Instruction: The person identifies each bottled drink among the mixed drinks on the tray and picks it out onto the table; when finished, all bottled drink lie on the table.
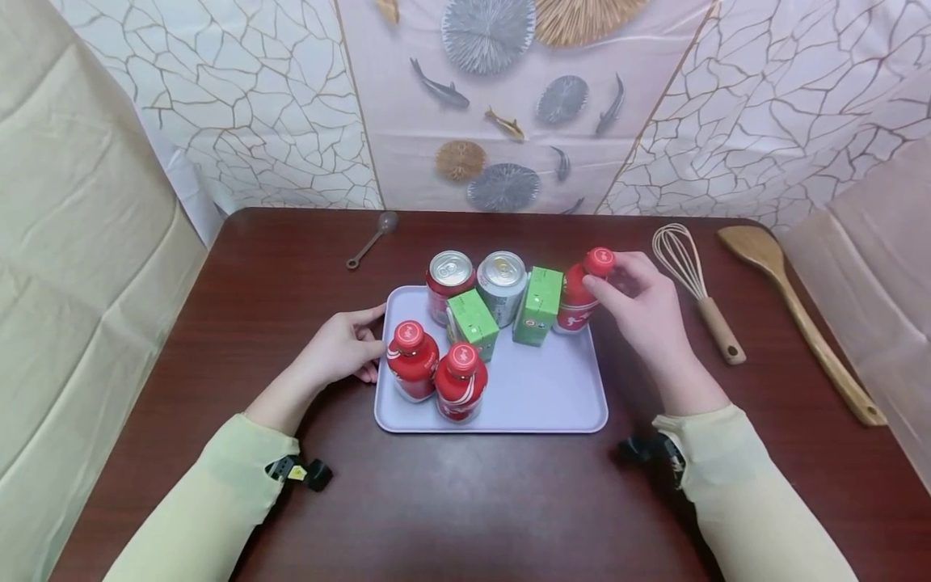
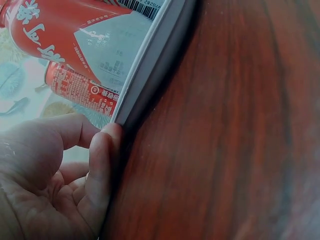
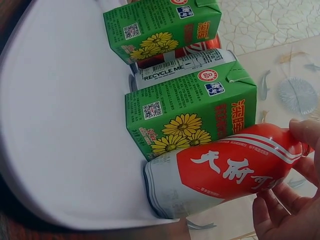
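My right hand [image 1: 642, 303] grips a red bottle [image 1: 576, 301] by its neck, just below the red cap. In the right wrist view the bottle's base meets the corner of the pale lilac tray [image 1: 538, 408], next to a green drink carton [image 3: 192, 107]. At the tray's left rim, my left hand [image 1: 340, 347] pinches the edge between thumb and finger. Two more red bottles, one on the left [image 1: 414, 368] and one nearer the front [image 1: 461, 392], stand on the tray. Behind them are a second green carton [image 1: 474, 319], a red can [image 1: 449, 283] and a silver can [image 1: 502, 287].
A small spoon [image 1: 372, 238] lies at the back left of the dark wooden table [image 1: 465, 501]. To the right lie a whisk [image 1: 701, 295] with a wooden handle and a wooden spatula [image 1: 800, 315]. A patterned cloth [image 1: 509, 145] hangs behind the table.
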`<state>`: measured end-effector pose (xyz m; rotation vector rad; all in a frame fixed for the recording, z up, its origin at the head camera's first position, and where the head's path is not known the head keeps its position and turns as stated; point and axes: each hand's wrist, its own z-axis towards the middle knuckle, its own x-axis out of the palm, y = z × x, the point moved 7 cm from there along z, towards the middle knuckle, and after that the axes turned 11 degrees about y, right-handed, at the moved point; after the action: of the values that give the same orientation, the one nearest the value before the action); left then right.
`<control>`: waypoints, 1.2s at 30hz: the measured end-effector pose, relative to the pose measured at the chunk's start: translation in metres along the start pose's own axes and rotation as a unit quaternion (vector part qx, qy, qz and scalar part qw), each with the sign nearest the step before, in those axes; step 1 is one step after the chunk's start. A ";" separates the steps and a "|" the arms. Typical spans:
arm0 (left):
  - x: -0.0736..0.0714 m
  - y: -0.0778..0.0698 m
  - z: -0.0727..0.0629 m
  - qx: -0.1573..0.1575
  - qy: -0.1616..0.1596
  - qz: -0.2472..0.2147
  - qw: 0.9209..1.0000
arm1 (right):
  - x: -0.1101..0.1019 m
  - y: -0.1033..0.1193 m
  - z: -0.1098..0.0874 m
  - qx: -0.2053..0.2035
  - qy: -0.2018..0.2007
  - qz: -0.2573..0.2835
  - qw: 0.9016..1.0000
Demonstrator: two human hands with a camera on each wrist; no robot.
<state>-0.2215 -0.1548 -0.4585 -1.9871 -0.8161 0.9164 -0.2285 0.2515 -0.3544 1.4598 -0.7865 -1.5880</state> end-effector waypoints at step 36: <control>0.040 -0.011 -0.067 0.108 -0.017 0.314 0.943 | 0.002 -0.001 0.003 -0.034 -0.001 0.037 0.999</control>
<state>-0.1479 -0.1434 -0.4329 -2.0622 -0.0668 1.3338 -0.2311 0.2503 -0.3555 1.3655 -0.7713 -1.5472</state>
